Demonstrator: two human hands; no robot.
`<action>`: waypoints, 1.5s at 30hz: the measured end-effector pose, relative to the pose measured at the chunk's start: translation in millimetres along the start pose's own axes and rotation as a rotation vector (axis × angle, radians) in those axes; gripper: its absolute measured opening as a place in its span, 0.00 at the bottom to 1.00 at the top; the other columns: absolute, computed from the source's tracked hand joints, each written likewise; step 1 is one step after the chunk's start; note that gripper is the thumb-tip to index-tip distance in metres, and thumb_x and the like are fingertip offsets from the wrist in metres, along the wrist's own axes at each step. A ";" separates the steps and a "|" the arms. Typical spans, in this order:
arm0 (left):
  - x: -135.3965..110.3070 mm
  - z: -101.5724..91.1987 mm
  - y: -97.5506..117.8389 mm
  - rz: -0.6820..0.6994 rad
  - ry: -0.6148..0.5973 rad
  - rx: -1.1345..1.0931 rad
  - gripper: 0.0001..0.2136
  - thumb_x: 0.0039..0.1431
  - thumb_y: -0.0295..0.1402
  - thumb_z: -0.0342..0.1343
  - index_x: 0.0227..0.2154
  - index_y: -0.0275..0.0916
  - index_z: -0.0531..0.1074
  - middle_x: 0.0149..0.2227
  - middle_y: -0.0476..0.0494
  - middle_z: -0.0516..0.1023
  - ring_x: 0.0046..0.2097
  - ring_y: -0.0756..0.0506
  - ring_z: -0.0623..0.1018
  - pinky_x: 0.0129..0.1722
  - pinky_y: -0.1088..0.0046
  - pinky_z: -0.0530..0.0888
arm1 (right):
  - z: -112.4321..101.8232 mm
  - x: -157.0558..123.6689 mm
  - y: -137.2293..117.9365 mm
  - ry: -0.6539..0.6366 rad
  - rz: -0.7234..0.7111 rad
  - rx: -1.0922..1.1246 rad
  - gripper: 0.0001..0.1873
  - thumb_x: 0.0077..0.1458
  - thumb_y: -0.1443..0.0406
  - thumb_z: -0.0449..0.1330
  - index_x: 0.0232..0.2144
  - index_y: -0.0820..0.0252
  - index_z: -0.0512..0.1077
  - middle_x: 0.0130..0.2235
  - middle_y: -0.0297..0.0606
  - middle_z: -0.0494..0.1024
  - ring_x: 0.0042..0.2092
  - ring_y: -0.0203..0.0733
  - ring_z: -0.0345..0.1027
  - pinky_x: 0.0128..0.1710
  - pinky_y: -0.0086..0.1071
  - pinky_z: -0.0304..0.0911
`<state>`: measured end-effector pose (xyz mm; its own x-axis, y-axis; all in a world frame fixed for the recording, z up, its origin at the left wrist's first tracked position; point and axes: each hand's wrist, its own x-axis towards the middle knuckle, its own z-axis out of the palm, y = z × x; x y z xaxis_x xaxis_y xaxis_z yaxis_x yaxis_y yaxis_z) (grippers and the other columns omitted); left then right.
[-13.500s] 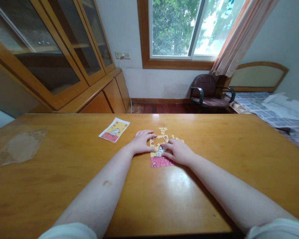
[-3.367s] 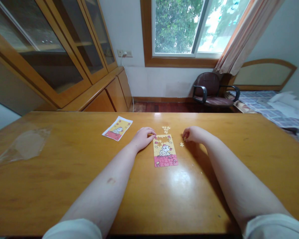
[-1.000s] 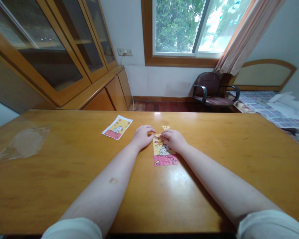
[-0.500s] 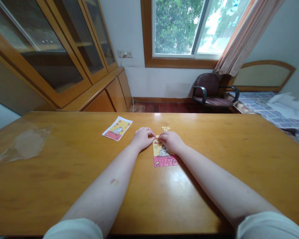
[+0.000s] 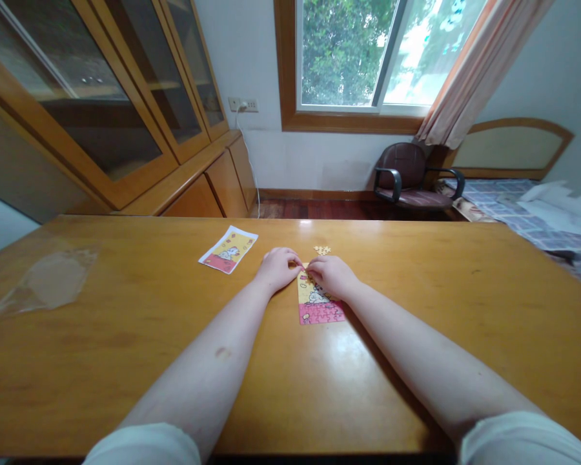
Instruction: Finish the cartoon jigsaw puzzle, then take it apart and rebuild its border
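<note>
A partly covered jigsaw puzzle (image 5: 322,312) lies on the wooden table, yellow above and pink below, with a white cartoon animal across the middle. At its upper left corner my left hand (image 5: 279,267) is closed, thumb and fingertips pinched on a small jigsaw piece. My right hand (image 5: 334,274) covers the puzzle's upper right part; its fingers are closed in a pinch at the same corner, almost touching the left fingertips. The piece itself is mostly hidden by the fingers. Just beyond the right hand sits a small group of loose yellow pieces (image 5: 322,250).
A printed picture card (image 5: 229,250) with the same design lies left of my hands. Farther left is a clear plastic bag (image 5: 53,281). Past the table's far edge stand a glass-door cabinet (image 5: 140,97), an armchair (image 5: 407,174) and a bed (image 5: 523,200).
Both hands stay at the puzzle's upper left corner. Only the fingertips have shifted very slightly; the loose pieces and the card have not moved.
</note>
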<state>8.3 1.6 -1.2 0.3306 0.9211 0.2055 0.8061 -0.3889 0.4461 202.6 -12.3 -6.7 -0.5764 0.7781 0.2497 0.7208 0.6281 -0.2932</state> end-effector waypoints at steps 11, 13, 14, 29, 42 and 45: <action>0.3 2.2 -1.2 0.026 0.001 -0.027 0.06 0.53 0.35 0.58 0.30 0.45 0.80 0.41 0.47 0.79 0.47 0.42 0.75 0.52 0.63 0.69 | -1.2 -5.5 3.7 0.039 -0.029 -0.062 0.13 0.58 0.67 0.56 0.42 0.56 0.79 0.50 0.44 0.75 0.46 0.44 0.71 0.49 0.36 0.64; 0.3 2.7 -1.8 0.027 0.001 -0.027 0.06 0.53 0.35 0.58 0.30 0.45 0.80 0.40 0.48 0.79 0.47 0.42 0.75 0.52 0.63 0.69 | -1.3 -5.9 3.7 0.033 -0.029 -0.068 0.13 0.59 0.67 0.56 0.41 0.56 0.79 0.50 0.43 0.75 0.46 0.44 0.71 0.49 0.37 0.64; 0.3 2.7 -1.7 0.027 0.000 -0.026 0.06 0.53 0.35 0.58 0.30 0.45 0.80 0.40 0.48 0.79 0.47 0.42 0.75 0.52 0.63 0.69 | -1.4 -5.9 3.7 0.032 -0.028 -0.070 0.12 0.59 0.67 0.56 0.41 0.56 0.79 0.50 0.43 0.75 0.46 0.44 0.71 0.49 0.37 0.64; -1.4 -0.3 1.8 0.072 -0.020 -0.039 0.11 0.55 0.29 0.53 0.29 0.46 0.81 0.43 0.47 0.78 0.48 0.42 0.74 0.54 0.62 0.68 | -4.7 -6.7 4.0 0.020 0.007 -0.033 0.13 0.57 0.69 0.56 0.38 0.56 0.80 0.51 0.43 0.74 0.47 0.45 0.71 0.51 0.37 0.64; -0.1 2.3 -2.8 0.097 -0.040 -0.030 0.13 0.54 0.27 0.51 0.29 0.46 0.82 0.44 0.47 0.78 0.49 0.42 0.73 0.55 0.60 0.68 | -23.3 -8.6 8.4 -0.028 0.175 -0.048 0.14 0.57 0.68 0.55 0.42 0.58 0.78 0.44 0.41 0.79 0.43 0.42 0.72 0.47 0.32 0.64; 0.0 0.8 -2.7 0.085 -0.045 -0.040 0.14 0.53 0.26 0.50 0.30 0.46 0.81 0.45 0.47 0.78 0.49 0.42 0.73 0.55 0.61 0.68 | -45.7 -13.3 25.0 -0.164 0.361 -0.121 0.12 0.57 0.67 0.55 0.37 0.56 0.79 0.40 0.41 0.80 0.39 0.43 0.73 0.39 0.31 0.64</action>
<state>6.5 2.6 -3.1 0.4192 0.8844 0.2052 0.7546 -0.4650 0.4630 245.9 -7.5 24.8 -0.3251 0.9457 -0.0019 0.9223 0.3166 -0.2218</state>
